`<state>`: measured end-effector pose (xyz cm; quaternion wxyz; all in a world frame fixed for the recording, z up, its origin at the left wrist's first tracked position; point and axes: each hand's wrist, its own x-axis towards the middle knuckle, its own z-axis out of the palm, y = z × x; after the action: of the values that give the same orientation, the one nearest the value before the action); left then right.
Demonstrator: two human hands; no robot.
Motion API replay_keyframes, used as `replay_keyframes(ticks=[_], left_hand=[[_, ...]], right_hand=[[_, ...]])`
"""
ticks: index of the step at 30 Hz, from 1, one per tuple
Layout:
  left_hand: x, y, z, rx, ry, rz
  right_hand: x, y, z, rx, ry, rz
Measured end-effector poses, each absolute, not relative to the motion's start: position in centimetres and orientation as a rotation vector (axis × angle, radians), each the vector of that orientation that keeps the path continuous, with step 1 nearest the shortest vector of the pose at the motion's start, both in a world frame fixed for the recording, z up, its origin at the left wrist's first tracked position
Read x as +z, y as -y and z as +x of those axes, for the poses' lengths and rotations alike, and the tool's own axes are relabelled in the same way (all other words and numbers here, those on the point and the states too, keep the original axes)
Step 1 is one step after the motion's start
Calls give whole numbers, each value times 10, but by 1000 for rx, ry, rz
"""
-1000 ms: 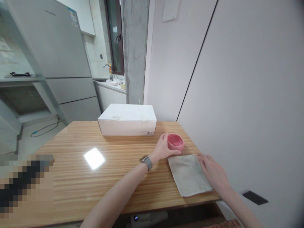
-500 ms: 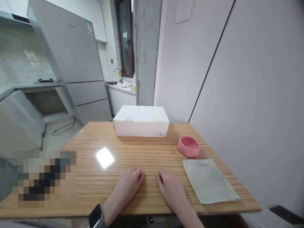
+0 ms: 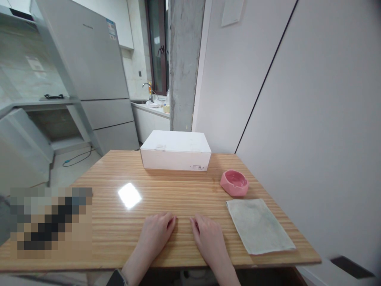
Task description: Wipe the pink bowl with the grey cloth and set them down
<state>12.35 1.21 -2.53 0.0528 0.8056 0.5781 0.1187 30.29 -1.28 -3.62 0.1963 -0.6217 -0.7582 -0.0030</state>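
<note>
Both of my hands rest on the wooden table (image 3: 175, 190) near its front edge, a short gap between them. My left hand (image 3: 157, 230) lies palm down with its fingers curled under and a dark watch (image 3: 117, 279) at the wrist. Mirroring it, my right hand (image 3: 208, 234) is loosely closed, knuckles up. Neither hand shows anything in it. Just right of my right hand lies a flat grey-green cloth (image 3: 262, 226). Behind the cloth sits a pink faceted bowl (image 3: 234, 183), open side up; I see nothing inside it.
A closed white box (image 3: 175, 159) stands at the table's far edge. A pixelated, blurred patch (image 3: 53, 222) hides what is at the left. Beyond are a fridge (image 3: 98, 67), a sink counter (image 3: 153, 109), a concrete pillar (image 3: 186, 67) and a white wall (image 3: 312, 119) on the right.
The view has shifted slightly, so everything sits a little further left. My hands stay on the table, still closed, and nothing has been picked up.
</note>
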Motion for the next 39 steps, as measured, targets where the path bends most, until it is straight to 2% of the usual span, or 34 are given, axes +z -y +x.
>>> replay_keyframes(ticks=[39], left_hand=[[-23,-10,124,331,-1771,2472]], right_hand=[[-32,15,302,35,2139,-1737]])
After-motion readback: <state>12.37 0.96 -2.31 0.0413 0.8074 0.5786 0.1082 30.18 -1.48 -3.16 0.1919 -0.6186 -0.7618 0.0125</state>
